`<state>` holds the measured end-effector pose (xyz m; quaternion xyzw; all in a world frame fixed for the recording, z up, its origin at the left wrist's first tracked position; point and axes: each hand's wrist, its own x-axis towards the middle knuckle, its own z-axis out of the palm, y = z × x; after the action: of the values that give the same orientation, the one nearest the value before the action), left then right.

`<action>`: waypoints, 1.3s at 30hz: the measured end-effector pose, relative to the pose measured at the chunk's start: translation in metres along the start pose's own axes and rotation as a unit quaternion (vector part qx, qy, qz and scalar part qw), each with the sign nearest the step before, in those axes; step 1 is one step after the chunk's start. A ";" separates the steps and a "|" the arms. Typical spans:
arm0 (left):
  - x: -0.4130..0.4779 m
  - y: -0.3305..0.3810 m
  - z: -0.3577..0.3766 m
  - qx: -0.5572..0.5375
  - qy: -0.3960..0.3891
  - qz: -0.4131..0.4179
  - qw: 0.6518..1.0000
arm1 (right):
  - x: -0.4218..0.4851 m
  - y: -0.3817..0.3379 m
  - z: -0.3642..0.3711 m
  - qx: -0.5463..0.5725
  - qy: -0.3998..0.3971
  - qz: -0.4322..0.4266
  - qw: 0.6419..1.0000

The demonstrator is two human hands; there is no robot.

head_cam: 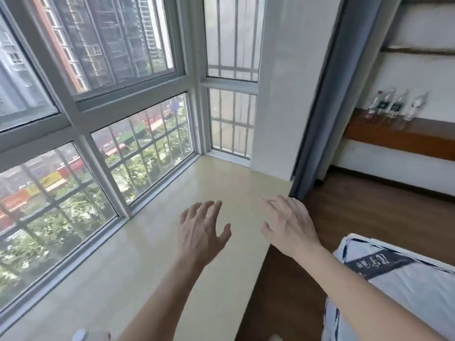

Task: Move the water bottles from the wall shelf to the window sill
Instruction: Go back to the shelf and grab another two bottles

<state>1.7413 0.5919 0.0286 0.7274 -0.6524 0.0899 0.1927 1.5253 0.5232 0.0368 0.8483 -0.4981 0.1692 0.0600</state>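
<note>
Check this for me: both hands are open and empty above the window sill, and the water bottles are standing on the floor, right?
Not quite. In the head view the water bottles stand on the wooden wall shelf, not on the floor. The rest holds: the left hand and right hand are open and empty above the window sill.

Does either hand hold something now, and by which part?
Nothing is held. The left hand and the right hand are empty, fingers spread, by the beige window sill; the clear plastic water bottles stand on the brown wooden shelf.
</note>
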 end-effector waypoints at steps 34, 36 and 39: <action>0.370 0.348 0.206 -0.053 -0.027 0.220 0.974 | 0.130 0.439 0.039 -0.030 0.066 0.224 0.972; 0.388 0.360 0.217 -0.050 -0.031 0.228 0.972 | 0.142 0.456 0.042 -0.029 0.067 0.230 0.970; 0.419 0.377 0.236 -0.045 -0.040 0.239 0.969 | 0.161 0.482 0.047 -0.034 0.061 0.244 0.967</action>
<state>1.3979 0.0868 0.0355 0.5438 -0.8179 0.0747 0.1725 1.1909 0.1383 0.0161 0.6865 -0.6909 0.2136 0.0757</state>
